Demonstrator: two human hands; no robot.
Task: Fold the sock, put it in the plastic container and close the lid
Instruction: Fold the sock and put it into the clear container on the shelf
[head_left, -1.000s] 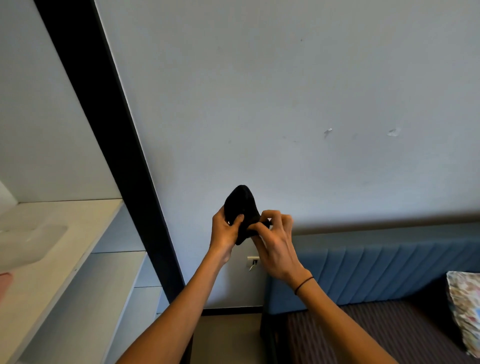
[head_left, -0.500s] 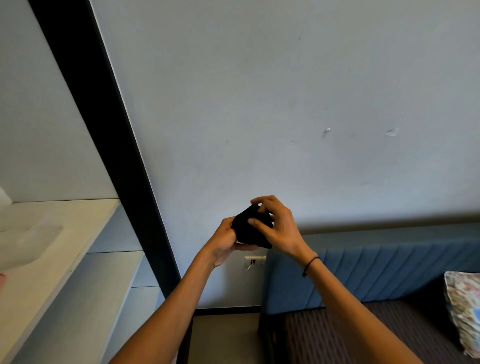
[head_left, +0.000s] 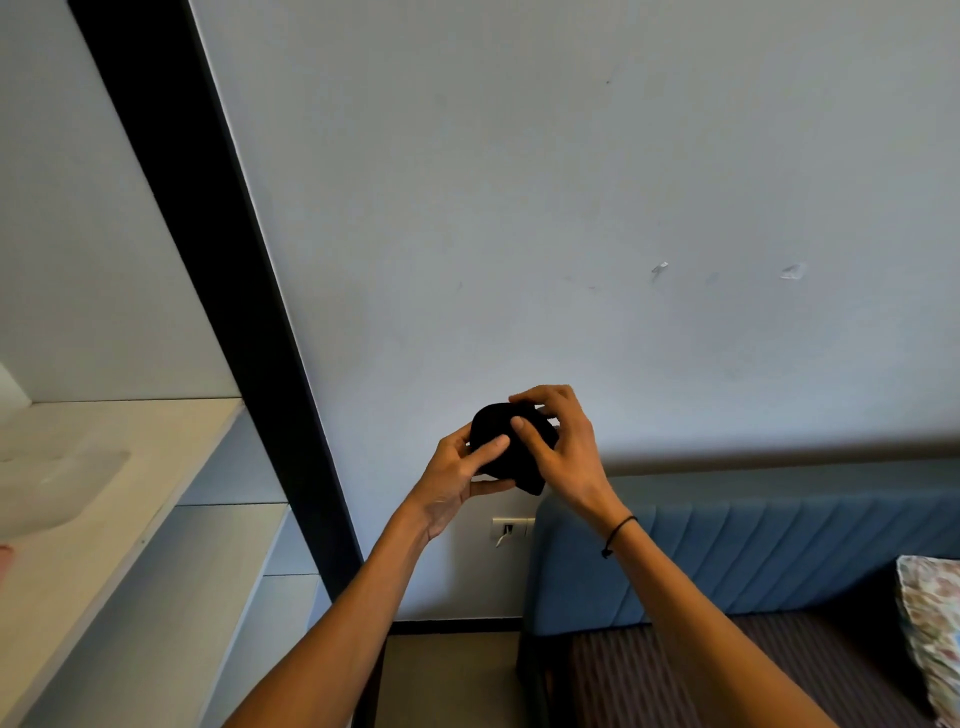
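Note:
A black sock (head_left: 501, 425), bunched into a compact rounded bundle, is held up in the air in front of the pale wall. My left hand (head_left: 457, 480) cups it from below and the left, thumb pressed on its front. My right hand (head_left: 563, 447) wraps over its top and right side, fingers curled on the fabric. A clear plastic container (head_left: 57, 483) lies on the white shelf at the far left, well apart from both hands; only part of it shows and I cannot make out its lid.
A white shelf unit (head_left: 156, 499) with a black upright post (head_left: 249, 332) stands on the left. A blue padded headboard (head_left: 753, 551) and a dark striped bed (head_left: 675, 675) fill the lower right, with a floral pillow (head_left: 935, 623). A wall socket (head_left: 511, 527) sits below the hands.
The sock has gone from a taller upright shape to a tighter, lower bundle. My right hand has moved from beside it to over its top; both hands stay in about the same place.

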